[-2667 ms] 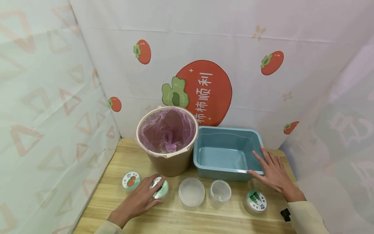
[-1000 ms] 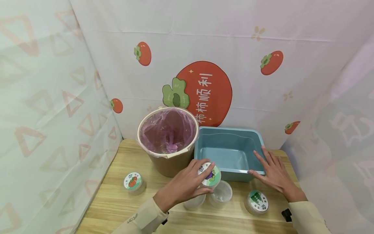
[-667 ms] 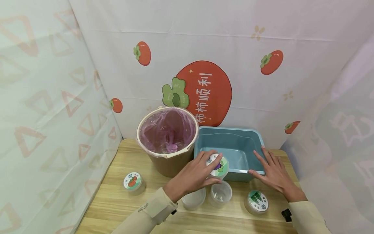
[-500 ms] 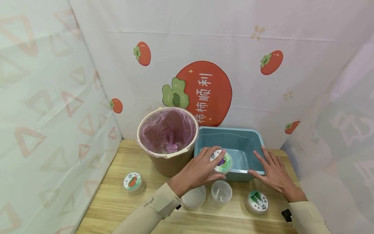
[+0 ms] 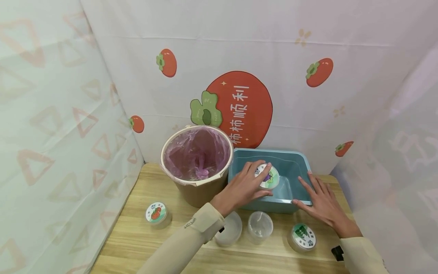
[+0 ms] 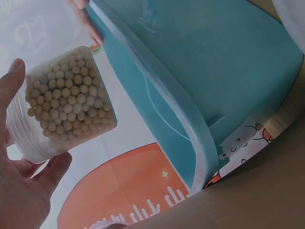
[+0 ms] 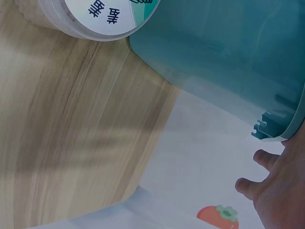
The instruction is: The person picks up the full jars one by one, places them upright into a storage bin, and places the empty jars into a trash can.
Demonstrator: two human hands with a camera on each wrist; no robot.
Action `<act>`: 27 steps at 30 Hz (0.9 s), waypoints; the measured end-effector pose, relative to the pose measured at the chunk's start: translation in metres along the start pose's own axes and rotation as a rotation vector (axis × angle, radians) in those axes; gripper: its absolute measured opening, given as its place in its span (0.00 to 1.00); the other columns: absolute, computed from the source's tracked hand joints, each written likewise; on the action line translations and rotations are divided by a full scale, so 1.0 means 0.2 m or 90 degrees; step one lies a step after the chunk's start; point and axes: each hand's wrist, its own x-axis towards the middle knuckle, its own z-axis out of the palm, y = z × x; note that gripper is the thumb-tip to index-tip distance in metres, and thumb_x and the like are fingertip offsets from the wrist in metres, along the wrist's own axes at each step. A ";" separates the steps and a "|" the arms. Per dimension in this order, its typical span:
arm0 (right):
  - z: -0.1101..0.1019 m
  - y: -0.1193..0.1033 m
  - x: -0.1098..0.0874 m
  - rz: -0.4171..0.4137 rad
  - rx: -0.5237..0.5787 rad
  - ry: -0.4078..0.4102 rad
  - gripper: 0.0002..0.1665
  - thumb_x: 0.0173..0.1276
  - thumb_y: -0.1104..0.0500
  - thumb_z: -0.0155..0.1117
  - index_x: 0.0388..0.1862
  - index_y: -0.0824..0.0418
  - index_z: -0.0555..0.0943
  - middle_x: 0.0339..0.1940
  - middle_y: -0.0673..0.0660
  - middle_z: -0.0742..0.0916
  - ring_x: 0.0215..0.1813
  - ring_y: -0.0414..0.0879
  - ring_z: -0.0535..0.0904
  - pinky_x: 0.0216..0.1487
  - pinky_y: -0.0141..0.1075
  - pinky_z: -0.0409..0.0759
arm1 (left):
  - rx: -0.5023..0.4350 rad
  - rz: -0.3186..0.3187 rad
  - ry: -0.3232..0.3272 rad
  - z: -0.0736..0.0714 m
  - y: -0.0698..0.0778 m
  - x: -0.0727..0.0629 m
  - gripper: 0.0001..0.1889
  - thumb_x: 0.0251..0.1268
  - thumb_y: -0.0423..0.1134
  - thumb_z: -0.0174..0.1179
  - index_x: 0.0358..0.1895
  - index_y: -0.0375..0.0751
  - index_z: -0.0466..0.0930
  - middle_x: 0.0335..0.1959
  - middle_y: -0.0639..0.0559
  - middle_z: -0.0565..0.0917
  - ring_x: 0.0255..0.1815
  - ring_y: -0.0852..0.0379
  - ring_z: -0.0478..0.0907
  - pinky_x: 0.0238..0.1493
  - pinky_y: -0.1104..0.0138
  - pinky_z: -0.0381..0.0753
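The eggplant-labelled jar (image 5: 273, 179) is over the blue tub (image 5: 284, 201), not yet released; the tomato-labelled jar (image 5: 156, 214) and green-leaf-labelled jar (image 5: 303, 237) remain on the table (image 5: 123, 251). The left hand (image 5: 243, 187) grips the first round its lid; the right hand (image 5: 323, 204), fingers spread, touches the tub's rim.

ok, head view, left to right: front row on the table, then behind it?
Front: red-fruit-label jar, clear container partly behind the left sleeve, clear cup, green-vegetable-label jar. Behind: lined bin, purple-vegetable-label jar in the left hand, right hand. Tub skipped: overlaps the jar and both hands.
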 end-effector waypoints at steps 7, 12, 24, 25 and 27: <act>-0.01 0.00 0.00 0.012 0.012 -0.015 0.58 0.70 0.30 0.70 0.91 0.50 0.59 0.91 0.70 0.56 0.83 0.78 0.57 0.76 0.81 0.56 | -0.026 -0.043 -0.026 0.08 -0.01 0.08 0.49 0.74 0.70 0.60 0.89 0.51 0.57 0.84 0.46 0.66 0.76 0.50 0.69 0.69 0.67 0.83; -0.01 0.00 0.00 0.011 0.014 -0.020 0.59 0.71 0.30 0.69 0.92 0.49 0.57 0.92 0.69 0.55 0.84 0.78 0.57 0.77 0.82 0.54 | -0.030 -0.057 -0.025 0.14 -0.03 0.11 0.48 0.74 0.69 0.62 0.89 0.50 0.58 0.84 0.46 0.66 0.77 0.49 0.70 0.67 0.66 0.85; -0.01 0.00 -0.01 -0.010 -0.001 0.007 0.58 0.69 0.30 0.70 0.90 0.51 0.60 0.90 0.70 0.59 0.82 0.76 0.60 0.74 0.80 0.59 | -0.033 -0.086 -0.038 0.30 -0.09 0.18 0.47 0.75 0.65 0.64 0.88 0.46 0.60 0.82 0.43 0.68 0.74 0.47 0.71 0.60 0.67 0.88; -0.01 0.00 -0.01 -0.011 -0.003 0.007 0.58 0.70 0.29 0.70 0.90 0.51 0.60 0.90 0.70 0.58 0.82 0.76 0.60 0.74 0.79 0.59 | -0.040 -0.093 -0.045 0.31 -0.10 0.18 0.47 0.75 0.65 0.64 0.88 0.46 0.59 0.82 0.43 0.67 0.74 0.47 0.71 0.61 0.66 0.87; -0.01 -0.01 -0.01 -0.010 -0.003 0.004 0.58 0.69 0.29 0.70 0.90 0.52 0.62 0.90 0.70 0.59 0.82 0.76 0.60 0.75 0.79 0.58 | -0.053 -0.105 -0.058 0.33 -0.11 0.18 0.47 0.76 0.64 0.64 0.88 0.46 0.58 0.83 0.42 0.66 0.75 0.46 0.70 0.63 0.65 0.87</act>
